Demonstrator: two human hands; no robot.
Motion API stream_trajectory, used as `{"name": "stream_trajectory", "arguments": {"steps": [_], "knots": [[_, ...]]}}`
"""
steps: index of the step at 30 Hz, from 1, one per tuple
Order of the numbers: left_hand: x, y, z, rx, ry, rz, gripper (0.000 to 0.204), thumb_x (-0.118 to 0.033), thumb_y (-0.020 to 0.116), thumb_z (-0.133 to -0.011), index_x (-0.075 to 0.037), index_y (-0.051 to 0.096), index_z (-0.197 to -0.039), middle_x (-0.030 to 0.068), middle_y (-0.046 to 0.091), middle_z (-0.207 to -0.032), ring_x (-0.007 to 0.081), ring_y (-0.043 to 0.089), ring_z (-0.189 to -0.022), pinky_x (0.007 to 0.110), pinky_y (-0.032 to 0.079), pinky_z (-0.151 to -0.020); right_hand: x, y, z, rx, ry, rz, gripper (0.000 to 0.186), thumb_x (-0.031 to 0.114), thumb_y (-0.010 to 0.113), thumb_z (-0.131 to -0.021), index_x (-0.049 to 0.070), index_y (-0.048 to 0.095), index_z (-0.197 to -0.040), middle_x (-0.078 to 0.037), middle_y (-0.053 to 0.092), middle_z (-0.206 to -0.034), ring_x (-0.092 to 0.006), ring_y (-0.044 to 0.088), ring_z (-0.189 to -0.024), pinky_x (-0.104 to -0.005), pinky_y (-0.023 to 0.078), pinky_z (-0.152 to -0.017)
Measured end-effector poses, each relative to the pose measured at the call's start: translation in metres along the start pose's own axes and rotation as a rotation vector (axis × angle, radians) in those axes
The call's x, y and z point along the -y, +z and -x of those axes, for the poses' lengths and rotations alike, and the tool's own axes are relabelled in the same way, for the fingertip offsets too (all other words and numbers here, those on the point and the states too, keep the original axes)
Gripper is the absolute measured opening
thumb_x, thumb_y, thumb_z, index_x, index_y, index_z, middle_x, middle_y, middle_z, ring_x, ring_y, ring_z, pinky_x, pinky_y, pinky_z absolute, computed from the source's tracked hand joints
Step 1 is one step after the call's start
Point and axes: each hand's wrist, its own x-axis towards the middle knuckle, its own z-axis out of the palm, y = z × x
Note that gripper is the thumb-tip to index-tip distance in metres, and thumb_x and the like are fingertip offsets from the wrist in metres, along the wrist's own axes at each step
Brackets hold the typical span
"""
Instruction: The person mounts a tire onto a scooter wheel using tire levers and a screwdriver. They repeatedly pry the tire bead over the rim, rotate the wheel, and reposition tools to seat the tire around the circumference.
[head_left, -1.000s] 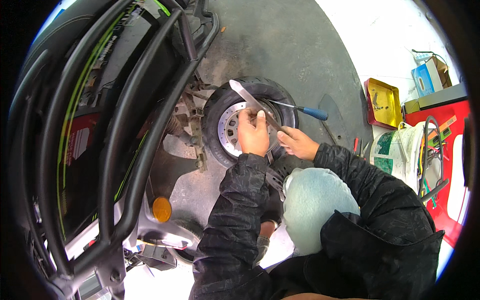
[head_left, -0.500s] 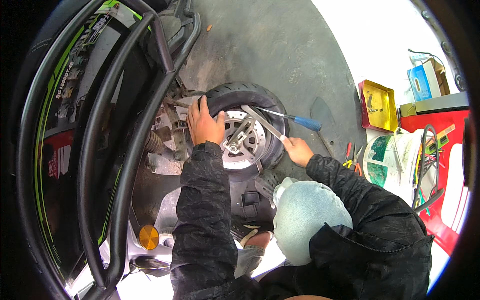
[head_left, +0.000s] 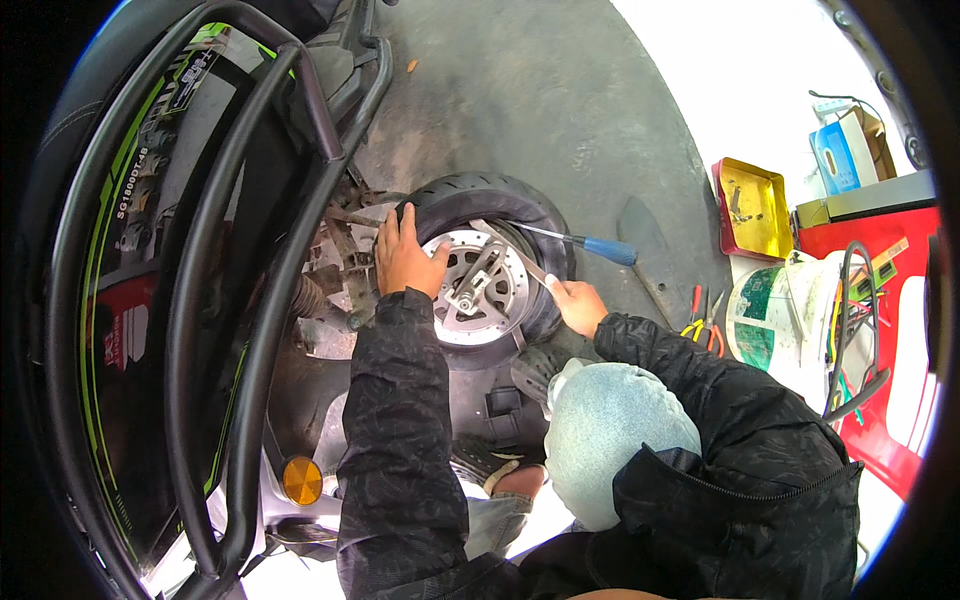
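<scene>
A black tyre [head_left: 545, 205] lies on its side round a silver wheel with a perforated brake disc [head_left: 440, 325]. My left hand [head_left: 408, 258] rests on the tyre's left side with its fingers stretched out and the thumb apart, by the disc's edge. In my right hand [head_left: 578, 307] is a flat metal tyre lever [head_left: 522, 262]; its far end reaches the rim at the top of the disc. Just beyond it, a screwdriver with a blue handle [head_left: 610, 250] lies across the tyre, its shaft pointing in at the rim. What the two tips catch under is hidden.
Black tubular guard bars [head_left: 265, 280] of a vehicle stand close on the left. Pliers [head_left: 712, 325] lie on the floor at right, near a white bucket [head_left: 775, 315] and an open yellow-lined tin [head_left: 765, 205]. My bent knee [head_left: 620, 440] is below the right forearm.
My right hand has moved a little to the left with the tyre lever. The wheel has shifted slightly toward me. My left hand stays on the tyre.
</scene>
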Motion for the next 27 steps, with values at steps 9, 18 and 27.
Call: {"name": "stream_trajectory", "arguments": {"steps": [9, 18, 27], "knots": [[0.003, -0.003, -0.003, -0.013, 0.005, -0.016, 0.086, -0.035, 0.081, -0.087, -0.015, 0.039, -0.160, 0.0195, 0.039, -0.163, 0.0411, 0.037, -0.149, 0.049, 0.034, -0.123, 0.002, 0.008, -0.020, 0.068, 0.085, -0.217, 0.073, 0.063, 0.049, -0.105, 0.001, 0.062, -0.070, -0.011, 0.056, -0.062, -0.0224, 0.054, -0.063, -0.0415, 0.045, -0.065], [0.001, -0.004, -0.001, -0.062, 0.041, -0.053, 0.085, -0.038, 0.084, -0.083, -0.013, 0.046, -0.155, 0.0193, 0.045, -0.158, 0.0398, 0.041, -0.145, 0.050, 0.036, -0.120, 0.020, -0.005, -0.016, 0.122, 0.143, -0.235, 0.072, 0.065, 0.050, -0.104, 0.002, 0.061, -0.070, -0.007, 0.055, -0.063, -0.0209, 0.049, -0.063, -0.0404, 0.042, -0.063], [0.014, 0.004, -0.002, -0.116, 0.132, -0.007, 0.083, -0.038, 0.084, -0.084, -0.011, 0.048, -0.154, 0.0213, 0.046, -0.156, 0.0412, 0.041, -0.145, 0.049, 0.036, -0.120, 0.036, -0.010, -0.012, 0.145, 0.211, -0.273, 0.073, 0.067, 0.052, -0.103, 0.004, 0.059, -0.068, -0.004, 0.053, -0.064, -0.0182, 0.048, -0.062, -0.0381, 0.040, -0.063]]}}
